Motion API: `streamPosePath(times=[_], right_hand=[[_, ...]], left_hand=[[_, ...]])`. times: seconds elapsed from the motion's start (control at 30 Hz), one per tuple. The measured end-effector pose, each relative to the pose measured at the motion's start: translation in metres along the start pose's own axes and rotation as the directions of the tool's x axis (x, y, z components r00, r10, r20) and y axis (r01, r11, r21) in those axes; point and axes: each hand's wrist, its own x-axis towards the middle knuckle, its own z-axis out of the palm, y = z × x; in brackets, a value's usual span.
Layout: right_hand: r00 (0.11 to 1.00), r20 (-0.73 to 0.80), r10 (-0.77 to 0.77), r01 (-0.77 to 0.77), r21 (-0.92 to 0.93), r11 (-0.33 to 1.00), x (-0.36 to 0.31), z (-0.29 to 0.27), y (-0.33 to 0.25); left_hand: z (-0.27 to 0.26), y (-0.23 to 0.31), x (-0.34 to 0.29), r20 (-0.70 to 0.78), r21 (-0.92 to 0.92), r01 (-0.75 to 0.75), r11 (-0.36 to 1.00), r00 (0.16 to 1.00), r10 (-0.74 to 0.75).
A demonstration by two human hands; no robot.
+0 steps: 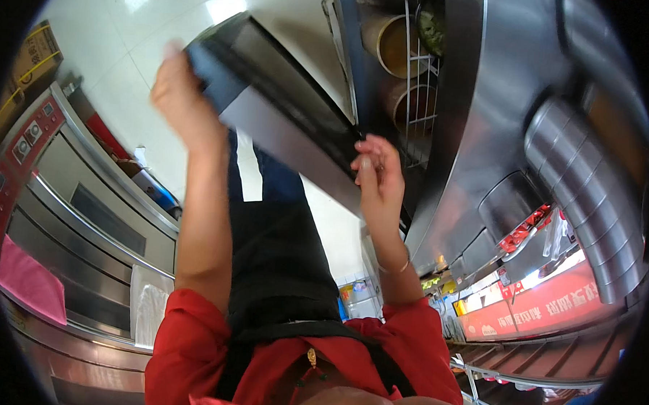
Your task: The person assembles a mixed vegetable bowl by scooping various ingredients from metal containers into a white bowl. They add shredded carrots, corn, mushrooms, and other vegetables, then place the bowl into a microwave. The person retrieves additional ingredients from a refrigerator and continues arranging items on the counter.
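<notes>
The dark-edged steel panel [291, 137] slants lengthwise between both hands; right hand [381, 174] pinches its nearer end; left hand [185, 99], blurred at the far corner, unreadable.

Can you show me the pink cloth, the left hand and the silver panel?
Pink cloth [31, 282]: head view, its middle.
Left hand [181, 95]: head view, its blurred middle.
Silver panel [291, 144]: head view, its smooth long side.

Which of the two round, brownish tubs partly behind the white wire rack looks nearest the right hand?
The lower round, brownish tub. The upper tub appears farther from the right hand, closer to the picture's top edge.
</notes>
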Motion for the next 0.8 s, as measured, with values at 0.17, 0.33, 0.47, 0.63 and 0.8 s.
streamPosePath(times=[0.17,0.33,0.47,0.63,0.8], right_hand=[[0.794,-0.133,0.592,-0.375,0.66,0.651,0.075,-0.025,0.138],[0.286,-0.552,0.783,-0.097,0.797,0.597,0.101,-0.109,0.291],[0.117,-0.7,0.705,0.178,0.713,0.678,0.109,-0.149,0.309],[0.213,-0.767,0.606,0.301,0.641,0.706,0.126,-0.191,0.309],[0.206,-0.779,0.592,0.53,0.597,0.602,0.153,-0.237,0.315]], left_hand=[[-0.082,-0.024,-0.019,-0.277,-0.156,0.194,0.968,0.932,-0.232],[-0.147,-0.044,-0.041,-0.184,-0.15,0.247,0.957,0.944,-0.272],[-0.232,-0.094,-0.049,-0.118,0.191,0.044,0.981,0.993,-0.021],[-0.287,-0.109,-0.059,0.117,0.657,-0.359,0.663,0.917,0.381],[-0.29,-0.1,-0.058,0.419,0.802,-0.579,0.143,0.718,0.557]])
